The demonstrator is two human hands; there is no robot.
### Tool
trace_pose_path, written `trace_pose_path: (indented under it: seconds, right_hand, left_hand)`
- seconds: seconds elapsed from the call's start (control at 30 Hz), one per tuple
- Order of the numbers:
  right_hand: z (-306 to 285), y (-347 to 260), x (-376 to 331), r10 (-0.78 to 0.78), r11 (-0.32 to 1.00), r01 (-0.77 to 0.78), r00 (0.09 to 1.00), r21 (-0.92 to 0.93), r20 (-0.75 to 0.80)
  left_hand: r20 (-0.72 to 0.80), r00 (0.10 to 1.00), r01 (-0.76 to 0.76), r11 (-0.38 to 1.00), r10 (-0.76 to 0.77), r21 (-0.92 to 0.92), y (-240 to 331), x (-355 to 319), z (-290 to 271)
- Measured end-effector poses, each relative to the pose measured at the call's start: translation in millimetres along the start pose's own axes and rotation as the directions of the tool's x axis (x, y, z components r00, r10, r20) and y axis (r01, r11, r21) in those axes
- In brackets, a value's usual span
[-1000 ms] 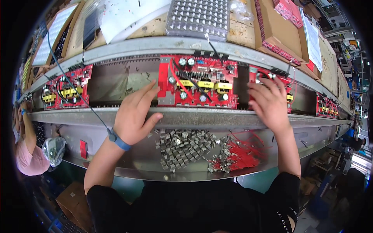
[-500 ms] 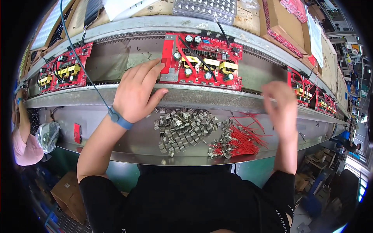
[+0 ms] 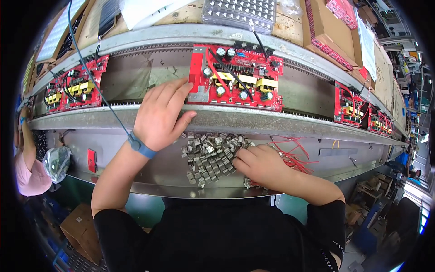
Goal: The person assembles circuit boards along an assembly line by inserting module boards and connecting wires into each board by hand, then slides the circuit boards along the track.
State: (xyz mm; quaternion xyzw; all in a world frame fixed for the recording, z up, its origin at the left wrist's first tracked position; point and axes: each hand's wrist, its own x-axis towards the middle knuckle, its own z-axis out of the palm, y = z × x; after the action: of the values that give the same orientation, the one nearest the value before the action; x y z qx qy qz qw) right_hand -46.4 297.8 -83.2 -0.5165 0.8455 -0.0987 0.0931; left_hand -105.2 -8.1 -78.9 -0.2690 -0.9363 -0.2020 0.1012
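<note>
My left hand (image 3: pixel 164 113), with a blue wrist strap (image 3: pixel 141 146) on its wrist, lies over the near rail. Its fingers are stretched out and the tips touch the left end of a red circuit board (image 3: pixel 201 97). Yellow transformers, round capacitors and loose black and red wires sit on that board. In the tray below, my right hand (image 3: pixel 263 164) reaches into the right side of a heap of small silvery metal parts (image 3: pixel 210 158). Its fingers are curled downward and whatever they pinch is hidden. Beneath and beside this hand lie red wires (image 3: pixel 297 156) with metal ends, partly covered by it.
More red boards stand on the conveyor to the left (image 3: pixel 74 88) and right (image 3: pixel 346 106). A clear tray of small parts (image 3: pixel 239 16) and an open carton (image 3: pixel 333 34) are beyond the rail. A blue cord (image 3: pixel 97 86) crosses the left side. Another person's arm (image 3: pixel 28 138) is at far left.
My right hand has swung from above the right-hand rail down and left into the tray, onto the metal parts. My left hand stays at the board's left end.
</note>
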Motion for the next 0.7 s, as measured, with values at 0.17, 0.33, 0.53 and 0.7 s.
trace_pose_path:
  seconds: [0.17,0.33,0.53,0.7]
  right_hand:
    - [-18,4,-1,0.075,0.861,-0.083,0.997,0.502,0.036]
    - [-53,41,3,0.12,0.483,0.007,0.99,0.875,-0.074]
    - [-91,121,6,0.468,0.294,0.027,0.867,0.955,-0.169]
    - [-77,167,13,0.686,0.289,-0.037,0.705,0.957,-0.18]
  left_hand:
    - [0.032,0.999,0.016,1.0,-0.016,0.006,1,0,-1]
    - [0.051,0.999,0.009,1.0,-0.009,0.016,0,0,-2]
    - [0.103,0.994,0.045,0.998,-0.042,-0.036,1,0,-6]
    - [0.106,0.993,0.045,0.998,-0.041,-0.034,3,3,-5]
